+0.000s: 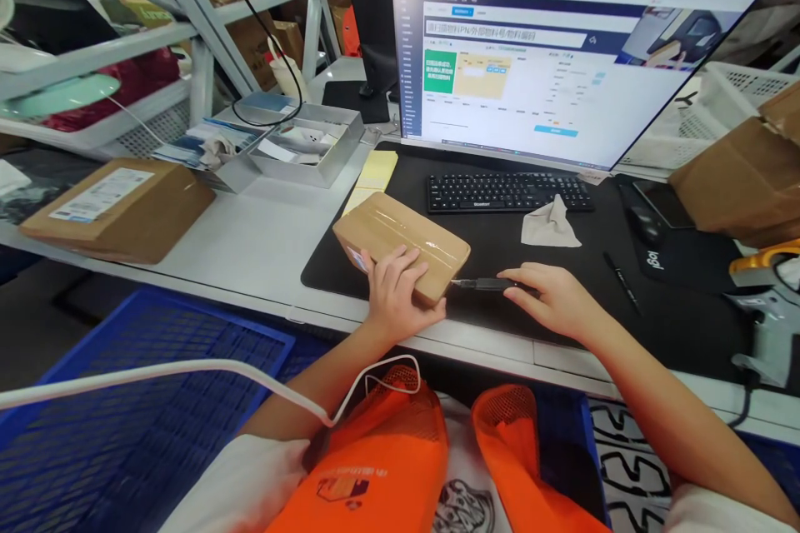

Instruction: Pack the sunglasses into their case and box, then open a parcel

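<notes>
A taped brown cardboard box [406,237] sits tilted on the black desk mat [475,254]. My left hand [400,291] lies on its near side, fingers spread over the cardboard and thumb by the lower right corner. In my right hand [550,296] is a box cutter [484,284] with a dark handle, gripped between thumb and fingers. Its blade points left and meets the box at the lower right edge; whether it has gone into the tape cannot be made out. Part of a white label shows beside my left fingers.
Behind the box are a keyboard [509,191], a crumpled tissue [551,225] and a lit monitor [562,58]. Another taped box [118,208] stands left, near a grey open tray [312,146]. A pen [622,283] and mouse [645,225] lie right. A white cable [250,375] crosses in front.
</notes>
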A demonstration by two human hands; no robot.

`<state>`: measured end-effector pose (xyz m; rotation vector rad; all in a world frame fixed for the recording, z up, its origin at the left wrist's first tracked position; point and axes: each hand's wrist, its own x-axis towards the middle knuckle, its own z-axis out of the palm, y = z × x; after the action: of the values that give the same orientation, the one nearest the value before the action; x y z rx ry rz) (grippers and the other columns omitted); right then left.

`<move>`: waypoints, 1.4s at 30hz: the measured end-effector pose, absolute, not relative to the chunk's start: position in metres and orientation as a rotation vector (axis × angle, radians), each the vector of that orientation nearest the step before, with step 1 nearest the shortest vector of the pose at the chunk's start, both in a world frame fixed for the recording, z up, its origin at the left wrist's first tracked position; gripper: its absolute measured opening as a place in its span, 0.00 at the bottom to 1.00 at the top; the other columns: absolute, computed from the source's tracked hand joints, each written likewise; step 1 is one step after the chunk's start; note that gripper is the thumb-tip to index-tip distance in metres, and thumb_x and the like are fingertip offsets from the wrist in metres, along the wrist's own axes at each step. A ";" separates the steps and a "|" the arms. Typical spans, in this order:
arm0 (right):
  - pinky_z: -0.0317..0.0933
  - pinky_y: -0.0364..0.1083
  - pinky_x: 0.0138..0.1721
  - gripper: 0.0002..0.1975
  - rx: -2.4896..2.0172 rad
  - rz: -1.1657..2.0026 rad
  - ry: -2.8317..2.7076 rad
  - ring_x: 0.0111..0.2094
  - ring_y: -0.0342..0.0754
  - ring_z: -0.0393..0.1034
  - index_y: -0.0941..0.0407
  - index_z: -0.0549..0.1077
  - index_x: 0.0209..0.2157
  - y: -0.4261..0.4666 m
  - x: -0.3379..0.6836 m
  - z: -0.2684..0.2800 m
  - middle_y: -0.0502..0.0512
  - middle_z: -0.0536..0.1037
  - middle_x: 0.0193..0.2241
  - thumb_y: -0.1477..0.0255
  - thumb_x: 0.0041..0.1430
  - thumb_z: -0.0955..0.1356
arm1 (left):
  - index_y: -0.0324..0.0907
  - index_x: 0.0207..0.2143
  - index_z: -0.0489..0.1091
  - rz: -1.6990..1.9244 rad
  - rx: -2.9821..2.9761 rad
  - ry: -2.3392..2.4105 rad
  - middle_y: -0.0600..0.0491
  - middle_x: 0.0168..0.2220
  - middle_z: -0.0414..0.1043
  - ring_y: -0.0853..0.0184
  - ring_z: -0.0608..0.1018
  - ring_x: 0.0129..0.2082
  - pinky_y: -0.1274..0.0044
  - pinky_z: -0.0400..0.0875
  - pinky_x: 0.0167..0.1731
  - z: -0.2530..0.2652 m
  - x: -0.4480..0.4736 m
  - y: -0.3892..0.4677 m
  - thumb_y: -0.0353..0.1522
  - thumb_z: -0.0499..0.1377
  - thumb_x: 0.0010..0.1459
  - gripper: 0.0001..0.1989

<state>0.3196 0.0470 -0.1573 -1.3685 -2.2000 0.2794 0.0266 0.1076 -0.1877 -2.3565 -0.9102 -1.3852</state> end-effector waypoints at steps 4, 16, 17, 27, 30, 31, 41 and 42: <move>0.66 0.45 0.35 0.17 -1.298 0.246 -2.283 0.32 0.47 0.75 0.56 0.80 0.50 0.047 0.316 -0.154 0.56 0.81 0.36 0.63 0.73 0.64 | 0.43 0.51 0.66 -1.403 -2.332 -0.901 0.42 0.51 0.76 0.46 0.76 0.56 0.47 0.44 0.70 -0.188 0.028 0.109 0.40 0.66 0.52 0.25; 0.64 0.45 0.35 0.17 -1.301 0.226 -2.261 0.31 0.46 0.74 0.57 0.80 0.49 0.054 0.320 -0.156 0.56 0.81 0.35 0.63 0.73 0.64 | 0.43 0.52 0.66 -1.385 -2.347 -0.888 0.40 0.51 0.75 0.45 0.76 0.57 0.46 0.43 0.69 -0.189 0.027 0.109 0.40 0.66 0.52 0.26; 0.64 0.45 0.35 0.17 -1.302 0.219 -2.263 0.31 0.46 0.74 0.57 0.80 0.50 0.054 0.320 -0.156 0.56 0.81 0.35 0.63 0.73 0.64 | 0.43 0.51 0.66 -1.384 -2.344 -0.884 0.40 0.51 0.75 0.45 0.76 0.57 0.46 0.43 0.69 -0.189 0.027 0.109 0.40 0.66 0.52 0.25; 0.65 0.45 0.35 0.16 -1.270 0.219 -2.275 0.33 0.46 0.75 0.57 0.80 0.49 0.050 0.318 -0.154 0.56 0.81 0.35 0.63 0.72 0.65 | 0.43 0.51 0.66 -1.388 -2.337 -0.889 0.41 0.51 0.75 0.45 0.76 0.57 0.46 0.43 0.70 -0.190 0.027 0.110 0.41 0.66 0.53 0.25; 0.65 0.45 0.34 0.16 -1.286 0.214 -2.279 0.33 0.47 0.76 0.57 0.80 0.49 0.051 0.316 -0.152 0.56 0.81 0.35 0.63 0.72 0.65 | 0.42 0.50 0.66 -1.384 -2.339 -0.887 0.40 0.51 0.75 0.46 0.76 0.57 0.46 0.42 0.70 -0.189 0.027 0.110 0.41 0.66 0.53 0.25; 0.65 0.45 0.34 0.16 -1.298 0.212 -2.279 0.33 0.47 0.76 0.57 0.80 0.49 0.051 0.316 -0.151 0.57 0.81 0.35 0.63 0.72 0.65 | 0.42 0.50 0.66 -1.384 -2.339 -0.886 0.40 0.51 0.76 0.46 0.76 0.57 0.47 0.42 0.70 -0.190 0.027 0.109 0.41 0.66 0.53 0.25; 0.65 0.46 0.35 0.16 -1.436 0.092 -2.265 0.32 0.48 0.76 0.55 0.81 0.48 0.040 0.296 -0.142 0.56 0.81 0.35 0.63 0.72 0.65 | 0.43 0.51 0.66 -1.408 -2.335 -0.907 0.41 0.52 0.75 0.46 0.75 0.57 0.46 0.42 0.70 -0.191 0.026 0.108 0.39 0.65 0.52 0.24; 0.65 0.46 0.35 0.16 -1.444 0.094 -2.269 0.33 0.49 0.76 0.54 0.81 0.48 0.043 0.298 -0.143 0.56 0.82 0.36 0.62 0.72 0.64 | 0.43 0.51 0.66 -1.406 -2.335 -0.905 0.41 0.52 0.75 0.46 0.75 0.57 0.46 0.42 0.70 -0.192 0.026 0.108 0.39 0.65 0.53 0.24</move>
<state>0.2984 0.0426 -0.1431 -1.4437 -2.2688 0.0944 0.0262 0.1084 -0.1915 -2.3353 -0.9054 -1.4061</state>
